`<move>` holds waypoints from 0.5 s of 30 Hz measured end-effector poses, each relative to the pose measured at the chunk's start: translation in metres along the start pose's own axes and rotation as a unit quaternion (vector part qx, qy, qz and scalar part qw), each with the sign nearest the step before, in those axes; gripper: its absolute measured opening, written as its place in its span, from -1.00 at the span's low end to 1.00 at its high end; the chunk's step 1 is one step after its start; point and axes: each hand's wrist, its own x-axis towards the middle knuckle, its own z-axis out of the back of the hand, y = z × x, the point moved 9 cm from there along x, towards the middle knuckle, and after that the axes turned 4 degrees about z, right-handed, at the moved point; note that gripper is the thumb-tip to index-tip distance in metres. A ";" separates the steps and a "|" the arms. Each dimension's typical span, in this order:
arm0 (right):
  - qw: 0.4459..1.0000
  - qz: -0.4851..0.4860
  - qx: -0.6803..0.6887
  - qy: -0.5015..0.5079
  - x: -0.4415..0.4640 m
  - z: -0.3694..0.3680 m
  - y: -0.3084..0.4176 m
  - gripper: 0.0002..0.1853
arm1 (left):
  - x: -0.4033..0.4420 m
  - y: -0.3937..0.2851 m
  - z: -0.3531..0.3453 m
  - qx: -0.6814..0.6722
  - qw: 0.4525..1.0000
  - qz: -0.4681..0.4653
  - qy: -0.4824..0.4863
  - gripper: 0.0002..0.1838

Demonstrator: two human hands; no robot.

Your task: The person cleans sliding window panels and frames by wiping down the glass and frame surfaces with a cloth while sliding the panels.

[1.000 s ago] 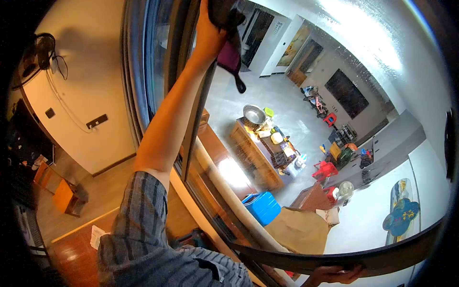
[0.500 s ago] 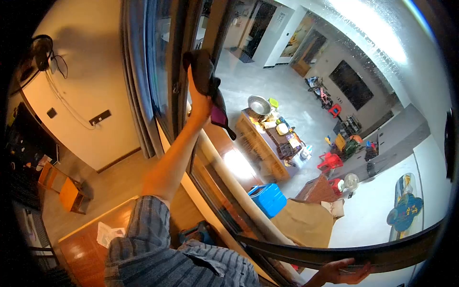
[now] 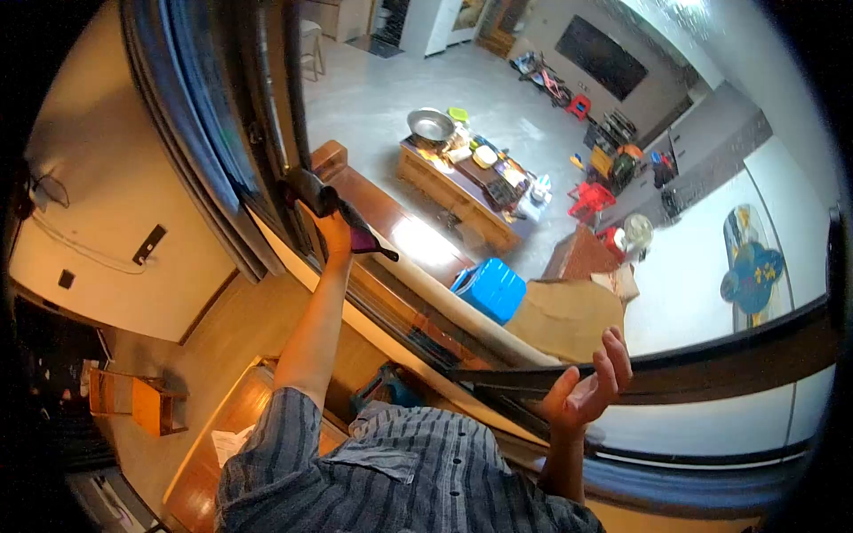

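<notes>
My left hand (image 3: pixel 334 234) is wrapped round a black and purple cloth (image 3: pixel 362 238), pressed to the dark upright window frame (image 3: pixel 289 107) left of the middle. A loose end of the cloth hangs to the right. On the right, my right hand (image 3: pixel 588 391) is raised beside the dark lower rail (image 3: pixel 711 357), palm up with its fingers apart and nothing in it. The window glass between the frames shows small spots at the upper right.
Through the glass appear a low table (image 3: pixel 462 197) with a metal bowl (image 3: pixel 431 125), a blue box (image 3: pixel 490 290) and a red stool (image 3: pixel 591 201). A curtain (image 3: pixel 191 142) hangs at the left. A wooden chair (image 3: pixel 158 406) stands on the floor at the lower left.
My left hand has moved down along the frame with the cloth. My right hand has come off the lower rail and risen, fingers spread. The view has shifted.
</notes>
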 end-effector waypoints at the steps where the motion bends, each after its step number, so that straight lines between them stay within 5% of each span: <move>1: 1.000 -0.007 0.001 0.008 -0.004 0.001 -0.002 -0.65 | -0.009 0.010 0.004 0.001 0.999 0.040 -0.021 -0.23; 3: 1.000 -0.022 -0.013 0.019 -0.010 0.005 -0.002 -0.63 | -0.014 0.042 -0.001 0.199 0.978 -0.024 0.062 -0.53; 9: 0.995 -0.070 -0.022 0.067 -0.040 0.004 -0.012 -0.68 | -0.077 0.015 -0.009 0.173 0.977 -0.115 0.055 -0.59; 12: 0.994 -0.069 -0.032 0.076 -0.053 0.006 -0.013 -0.67 | -0.116 -0.051 -0.029 0.152 0.978 0.026 0.143 -0.56; 15: 0.995 -0.071 -0.026 0.070 -0.059 0.003 -0.011 -0.68 | -0.151 -0.052 -0.052 0.083 0.973 0.033 0.214 -0.50</move>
